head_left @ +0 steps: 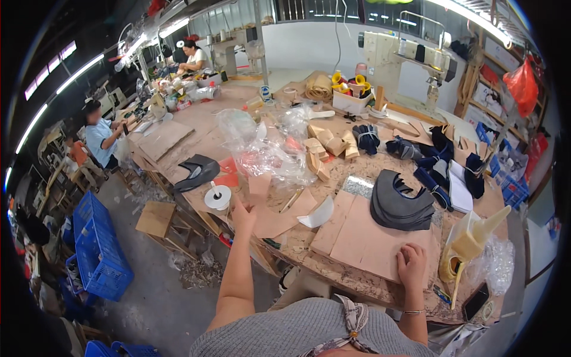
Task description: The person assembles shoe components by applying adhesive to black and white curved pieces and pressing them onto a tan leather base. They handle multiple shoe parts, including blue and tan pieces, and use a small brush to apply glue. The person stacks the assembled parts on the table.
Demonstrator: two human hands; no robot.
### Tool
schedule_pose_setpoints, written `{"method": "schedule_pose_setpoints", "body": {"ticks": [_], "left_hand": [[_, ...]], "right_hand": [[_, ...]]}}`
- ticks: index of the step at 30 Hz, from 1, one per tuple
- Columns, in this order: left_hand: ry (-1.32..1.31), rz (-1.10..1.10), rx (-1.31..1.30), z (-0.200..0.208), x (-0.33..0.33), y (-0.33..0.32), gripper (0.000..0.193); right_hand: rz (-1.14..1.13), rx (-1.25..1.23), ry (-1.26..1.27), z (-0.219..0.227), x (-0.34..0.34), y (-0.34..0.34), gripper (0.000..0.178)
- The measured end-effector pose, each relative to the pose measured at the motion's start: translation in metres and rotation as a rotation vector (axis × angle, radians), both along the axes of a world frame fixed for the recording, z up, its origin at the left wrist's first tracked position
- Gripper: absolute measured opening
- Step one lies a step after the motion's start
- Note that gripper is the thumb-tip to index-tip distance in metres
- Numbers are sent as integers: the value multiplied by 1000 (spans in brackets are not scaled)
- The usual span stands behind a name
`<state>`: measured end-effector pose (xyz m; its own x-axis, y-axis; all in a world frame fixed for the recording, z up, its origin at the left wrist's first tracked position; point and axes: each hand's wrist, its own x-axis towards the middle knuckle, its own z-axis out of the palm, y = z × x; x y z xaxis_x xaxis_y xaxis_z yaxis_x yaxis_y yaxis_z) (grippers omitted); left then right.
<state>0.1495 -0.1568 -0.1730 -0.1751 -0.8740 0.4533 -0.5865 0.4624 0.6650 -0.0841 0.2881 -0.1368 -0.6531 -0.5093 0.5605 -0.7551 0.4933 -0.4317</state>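
Note:
My left hand point(242, 219) is closed at the lower end of a tan flat piece point(260, 185), at the table's left front edge. Just left of it sits a white disc with an upright post point(217, 197). A larger tan cut piece point(284, 221) and a white curved piece point(317, 213) lie to its right. My right hand point(411, 262) rests on a tan board point(366, 241), its fingers loosely bent and nothing visible in them. On the board's far part lies a stack of dark grey curved pieces point(401, 202).
A yellow glue container point(453, 262) and a phone point(476, 301) are right of my right hand. Crumpled clear plastic point(267, 149), tan bundles point(324, 146) and dark bundles point(366, 138) cover the far side. A wooden stool point(156, 219) and blue crate point(98, 250) stand left. Other people work farther away.

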Motion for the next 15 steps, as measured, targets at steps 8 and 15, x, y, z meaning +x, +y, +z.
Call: {"method": "schedule_pose_setpoints", "body": {"ticks": [8,15], "left_hand": [[570,-281,138,46,36,-14,19],[1262,-452,114,204,37,-110,17]], "right_hand": [[-49,23,33,-7,25,4,15],[-61,47,138,-15,48,-3,14]]}}
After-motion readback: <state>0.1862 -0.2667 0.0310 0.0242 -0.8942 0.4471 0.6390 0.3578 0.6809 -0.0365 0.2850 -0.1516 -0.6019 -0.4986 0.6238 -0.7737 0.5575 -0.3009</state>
